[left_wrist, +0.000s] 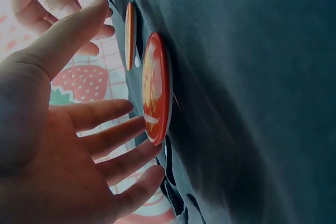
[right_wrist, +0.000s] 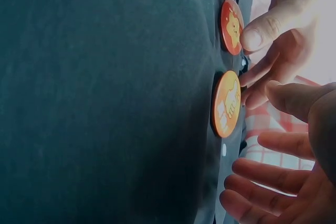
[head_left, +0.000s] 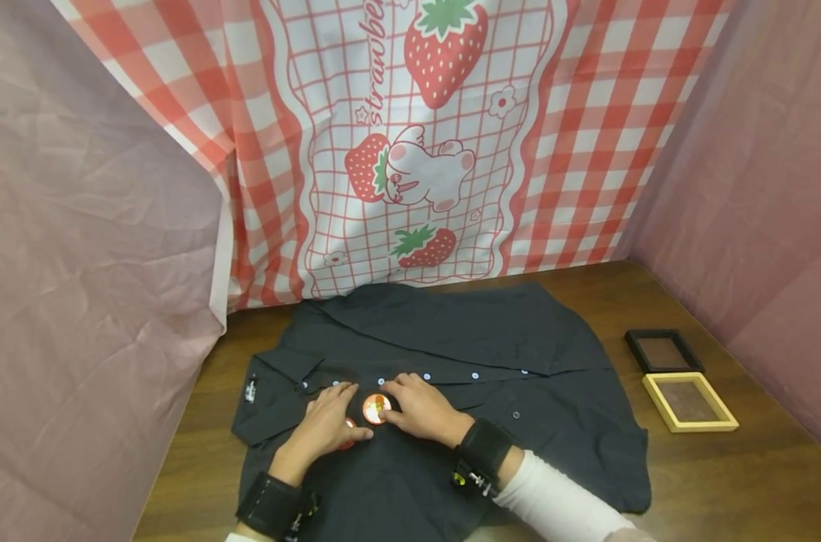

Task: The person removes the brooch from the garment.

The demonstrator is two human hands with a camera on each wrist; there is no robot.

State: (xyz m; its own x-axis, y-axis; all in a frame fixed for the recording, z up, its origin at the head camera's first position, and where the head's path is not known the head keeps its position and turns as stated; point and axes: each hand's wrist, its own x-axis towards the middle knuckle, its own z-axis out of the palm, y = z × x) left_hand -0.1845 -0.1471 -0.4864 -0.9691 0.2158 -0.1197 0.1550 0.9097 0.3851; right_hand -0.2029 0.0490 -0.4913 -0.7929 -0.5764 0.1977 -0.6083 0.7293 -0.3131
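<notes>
A dark button-up shirt (head_left: 518, 331) lies spread on the wooden table, its collar to the left. Two round badges are on its chest: an orange one with a thumbs-up picture (right_wrist: 227, 103) and a red one with a yellow star (right_wrist: 231, 26). My left hand (head_left: 325, 423) is at the red badge (left_wrist: 156, 87), fingers extended, partly hiding it in the head view. Beneath that badge's edge a thin pin (left_wrist: 177, 101) shows. Beside the orange badge (head_left: 374, 407), my right hand (head_left: 424, 406) has its fingers loosely extended, thumb at the badge's edge.
A black frame (head_left: 636, 348) and a pale yellow frame (head_left: 704, 427) lie at the table's right side. Behind the shirt hangs a red-checked strawberry cloth (head_left: 573, 150). Pinkish cloth walls (head_left: 98, 263) stand on both sides. Small light buttons (head_left: 475, 376) line the shirt's placket.
</notes>
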